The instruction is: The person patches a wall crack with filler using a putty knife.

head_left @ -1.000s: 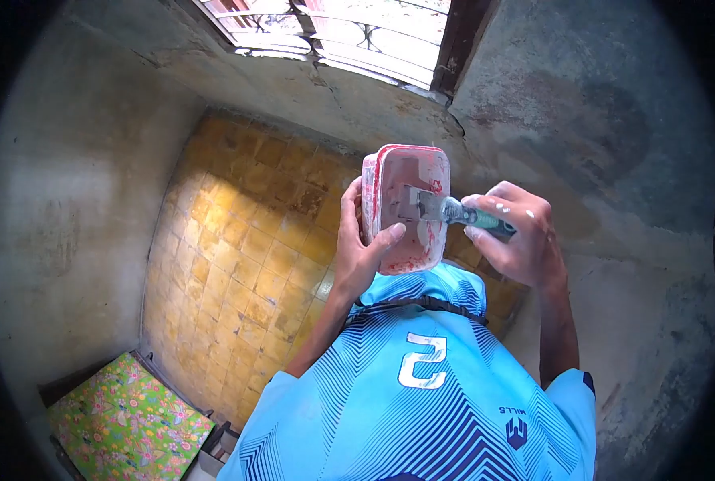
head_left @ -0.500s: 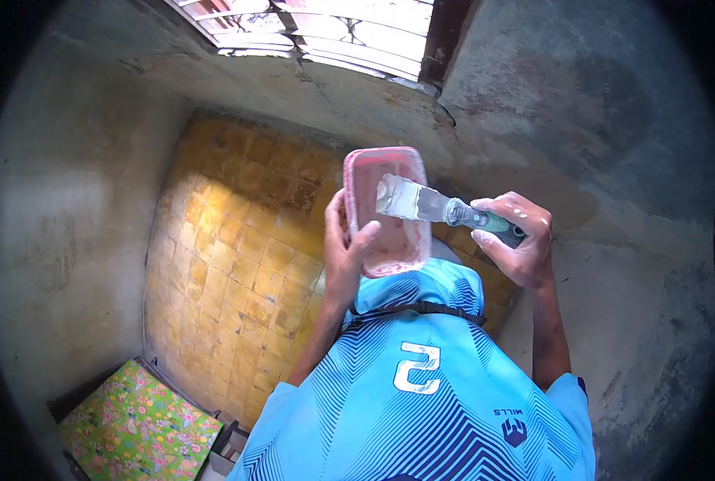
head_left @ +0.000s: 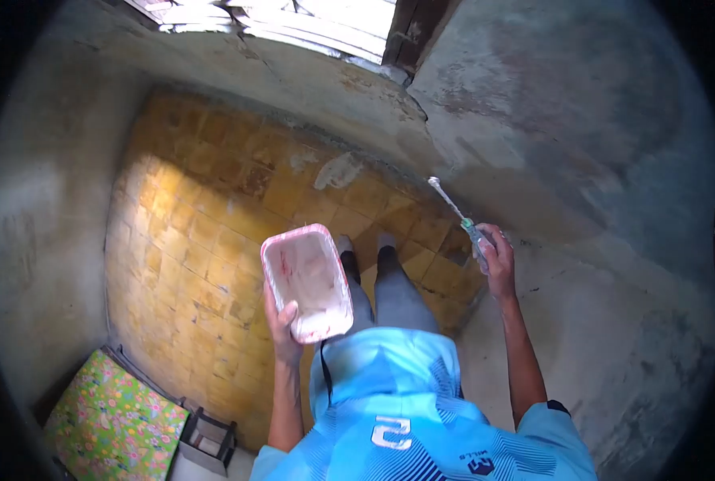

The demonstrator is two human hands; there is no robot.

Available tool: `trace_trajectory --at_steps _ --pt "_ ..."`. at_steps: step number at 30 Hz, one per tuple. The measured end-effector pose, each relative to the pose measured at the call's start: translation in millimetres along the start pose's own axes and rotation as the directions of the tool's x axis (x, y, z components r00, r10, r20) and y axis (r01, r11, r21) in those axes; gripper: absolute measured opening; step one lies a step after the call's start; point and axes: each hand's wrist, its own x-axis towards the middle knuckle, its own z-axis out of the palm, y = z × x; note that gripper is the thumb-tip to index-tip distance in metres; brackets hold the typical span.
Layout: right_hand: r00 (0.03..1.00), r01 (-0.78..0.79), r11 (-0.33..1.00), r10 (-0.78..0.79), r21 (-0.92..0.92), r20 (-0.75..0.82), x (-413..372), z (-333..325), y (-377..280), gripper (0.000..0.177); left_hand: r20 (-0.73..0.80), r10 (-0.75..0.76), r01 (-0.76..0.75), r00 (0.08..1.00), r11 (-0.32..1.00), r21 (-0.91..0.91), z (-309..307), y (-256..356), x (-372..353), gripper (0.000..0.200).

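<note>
My left hand (head_left: 284, 321) grips the lower left side of a pink-rimmed plastic tub (head_left: 305, 280), whose inside is smeared with whitish paste. To the right, my right hand (head_left: 495, 260) is closed around the handle of a putty knife (head_left: 452, 205). The knife's blade is seen edge-on, pointing up and left toward the wall, with a lump of white paste at its tip. Blade and tub are well apart.
A cracked, stained wall (head_left: 534, 120) rises ahead and to the right, below a barred window (head_left: 309, 24). Yellow tiles (head_left: 205, 264) cover the floor, with a whitish patch near the wall. A flowered green cloth (head_left: 117, 417) lies at lower left beside a dark wooden frame (head_left: 209, 441).
The putty knife has left the tub and turned edge-on, out to the right. The tub has moved down and left in view. More of the legs and floor shows.
</note>
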Motion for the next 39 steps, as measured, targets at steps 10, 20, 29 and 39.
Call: trace_trajectory --at_steps 10,20,29,39 --pt "0.971 0.171 0.730 -0.239 -0.662 -0.013 140.5 -11.4 67.9 0.041 -0.102 -0.212 0.214 0.972 0.977 0.005 -33.7 -136.4 -38.0 0.098" --pt "0.943 0.235 0.655 -0.332 -0.718 0.005 176.7 -15.2 58.7 0.034 -0.232 -0.401 0.411 0.886 0.912 -0.005 -50.6 -172.4 -56.0 0.099" --pt "0.894 0.208 0.379 -0.448 -0.902 0.018 193.1 -40.0 90.2 0.037 -0.219 -0.374 0.389 0.901 0.921 0.027 -51.4 -177.5 -38.5 0.102" --pt "0.936 0.139 0.521 -0.347 -0.842 -0.060 158.2 -30.3 52.1 0.033 -0.214 -0.378 0.392 0.901 0.920 0.024 -52.8 -174.8 -32.7 0.102"
